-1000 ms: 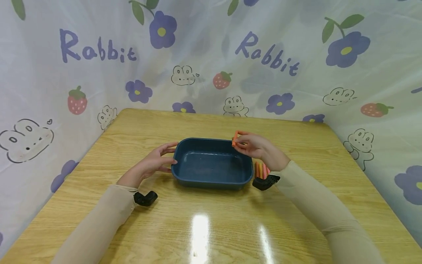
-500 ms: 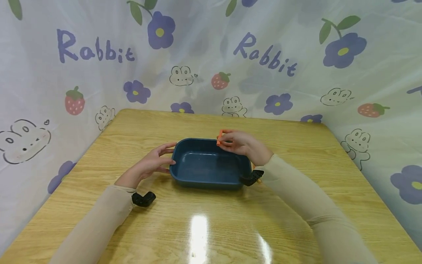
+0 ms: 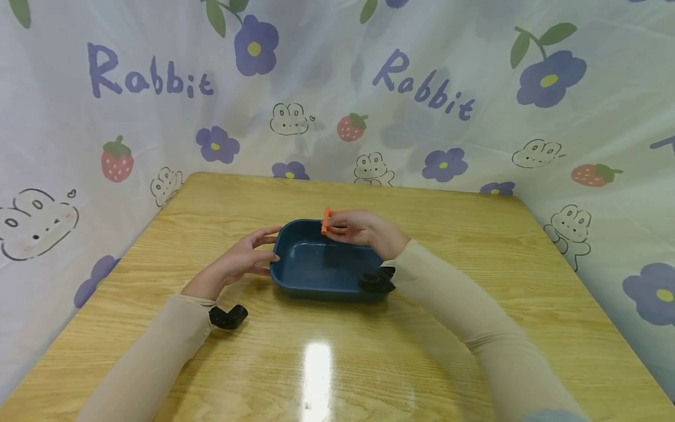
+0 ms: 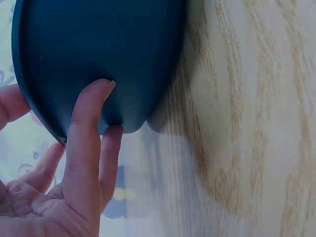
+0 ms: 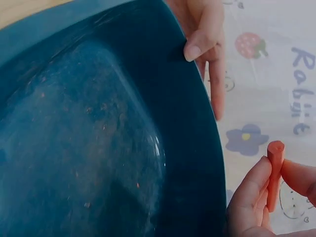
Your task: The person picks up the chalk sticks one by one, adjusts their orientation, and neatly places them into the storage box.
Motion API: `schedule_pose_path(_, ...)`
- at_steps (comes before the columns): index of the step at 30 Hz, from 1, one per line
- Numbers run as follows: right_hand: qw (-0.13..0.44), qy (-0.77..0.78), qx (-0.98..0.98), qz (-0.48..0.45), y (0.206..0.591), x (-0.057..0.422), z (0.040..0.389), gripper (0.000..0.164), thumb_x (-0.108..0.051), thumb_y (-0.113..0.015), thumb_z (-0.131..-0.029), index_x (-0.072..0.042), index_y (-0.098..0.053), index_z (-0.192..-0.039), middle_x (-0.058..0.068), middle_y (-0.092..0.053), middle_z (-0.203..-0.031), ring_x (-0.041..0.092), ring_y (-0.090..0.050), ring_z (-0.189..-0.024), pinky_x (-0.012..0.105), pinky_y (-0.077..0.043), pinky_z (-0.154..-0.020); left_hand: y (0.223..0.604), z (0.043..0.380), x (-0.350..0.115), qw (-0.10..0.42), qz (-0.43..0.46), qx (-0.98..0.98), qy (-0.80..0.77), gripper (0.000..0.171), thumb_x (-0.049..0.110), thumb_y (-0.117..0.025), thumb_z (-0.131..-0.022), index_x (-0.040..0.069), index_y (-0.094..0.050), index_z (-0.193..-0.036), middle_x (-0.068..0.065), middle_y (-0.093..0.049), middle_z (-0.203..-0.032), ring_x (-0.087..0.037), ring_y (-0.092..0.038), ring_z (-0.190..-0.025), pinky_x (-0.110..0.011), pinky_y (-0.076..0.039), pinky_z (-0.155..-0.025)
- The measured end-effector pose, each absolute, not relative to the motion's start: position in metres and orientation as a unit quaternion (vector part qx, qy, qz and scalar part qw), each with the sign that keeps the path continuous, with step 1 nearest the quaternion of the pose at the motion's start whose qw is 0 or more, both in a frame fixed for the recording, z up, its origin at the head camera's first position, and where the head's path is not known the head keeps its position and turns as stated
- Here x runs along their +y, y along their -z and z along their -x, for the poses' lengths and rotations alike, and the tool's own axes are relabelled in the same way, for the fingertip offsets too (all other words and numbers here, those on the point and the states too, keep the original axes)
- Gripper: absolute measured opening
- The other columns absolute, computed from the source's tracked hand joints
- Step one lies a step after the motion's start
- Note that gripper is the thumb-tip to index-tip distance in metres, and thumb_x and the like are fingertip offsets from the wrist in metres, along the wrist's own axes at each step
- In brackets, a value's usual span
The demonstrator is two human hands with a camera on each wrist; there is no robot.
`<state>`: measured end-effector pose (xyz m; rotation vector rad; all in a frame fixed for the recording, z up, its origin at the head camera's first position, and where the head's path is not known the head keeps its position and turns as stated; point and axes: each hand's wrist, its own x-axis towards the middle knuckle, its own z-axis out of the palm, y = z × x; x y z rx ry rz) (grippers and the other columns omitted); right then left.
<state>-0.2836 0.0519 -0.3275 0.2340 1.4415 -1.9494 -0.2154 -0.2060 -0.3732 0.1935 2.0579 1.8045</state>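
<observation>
A dark blue rectangular basin (image 3: 316, 266) stands on the wooden table. My left hand (image 3: 237, 261) holds its left end, with the thumb hooked over the rim and spread fingers against the outer wall (image 4: 133, 74). Above the far rim, my right hand (image 3: 364, 228) pinches a short, matte orange stick (image 5: 275, 168) between thumb and fingers. The stick is upright and apart from the basin. Whether it is chalk, crayon or clay I cannot tell. Tiny reddish crumbs (image 5: 138, 185) lie on the basin's floor in the right wrist view.
The wooden table (image 3: 253, 363) reaches back to a white curtain (image 3: 327, 76) printed with flowers, rabbits and strawberries. A black wrist device (image 3: 229, 317) sits under the left cuff, and another black wrist device (image 3: 378, 278) overhangs the basin's right part.
My right hand has moved left along the far rim, carrying the orange stick. Orange and pink sticks right of the basin, visible earlier, are now out of sight. The left hand keeps its place.
</observation>
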Motion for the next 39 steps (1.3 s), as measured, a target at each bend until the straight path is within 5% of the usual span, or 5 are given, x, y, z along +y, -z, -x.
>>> schedule_pose_path(8,0.394,0.712,0.578,-0.06,0.327,0.033,0.283,0.046,0.006,-0.05,-0.092,0.0,-0.043,-0.137,0.014,-0.05,-0.104,0.023,-0.054,-0.087,0.025,-0.051,-0.068,0.372,0.215,-0.206,0.199,-0.071,0.737,-0.642,0.074,0.001,-0.058,-0.088,0.01,-0.019,-0.149,-0.024,-0.019,-0.147,-0.038,-0.05,-0.112,-0.046,-0.052,-0.077)
schedule_pose_path(18,0.439,0.668,0.601,-0.029,0.338,0.019,0.29,0.035,0.007,-0.049,-0.092,0.005,-0.048,-0.127,0.015,-0.053,-0.101,0.024,-0.056,-0.088,0.034,-0.043,-0.093,0.372,0.216,-0.207,0.2,-0.065,0.742,-0.637,0.072,0.002,-0.058,-0.089,0.011,-0.021,-0.149,-0.023,-0.019,-0.147,-0.036,-0.051,-0.111,-0.045,-0.052,-0.077)
schedule_pose_path(26,0.473,0.631,0.615,-0.014,0.35,0.015,0.297,0.035,0.008,-0.047,-0.092,0.008,-0.046,-0.127,0.015,-0.053,-0.097,0.024,-0.057,-0.085,0.029,-0.051,-0.072,0.371,0.216,-0.206,0.205,-0.068,0.736,-0.642,0.071,0.0,-0.056,-0.089,0.011,-0.019,-0.149,-0.024,-0.017,-0.148,-0.04,-0.051,-0.111,-0.045,-0.052,-0.076)
schedule_pose_path(30,0.491,0.616,0.616,-0.028,0.355,0.009,0.298,0.04,0.008,-0.048,-0.092,0.01,-0.042,-0.131,0.017,-0.052,-0.099,0.025,-0.056,-0.086,0.031,-0.051,-0.074,0.371,0.216,-0.205,0.206,-0.071,0.737,-0.64,0.07,-0.001,-0.054,-0.09,0.011,-0.019,-0.149,-0.024,-0.017,-0.148,-0.042,-0.048,-0.114,-0.044,-0.052,-0.076)
schedule_pose_path(39,0.486,0.598,0.635,-0.062,0.362,-0.004,0.296,0.016,0.013,-0.049,-0.089,0.01,-0.051,-0.105,0.019,-0.051,-0.096,0.026,-0.057,-0.081,0.033,-0.052,-0.077,0.371,0.217,-0.204,0.203,-0.07,0.738,-0.64,0.07,-0.001,-0.054,-0.09,0.012,-0.02,-0.149,-0.023,-0.018,-0.147,-0.041,-0.048,-0.115,-0.045,-0.052,-0.076)
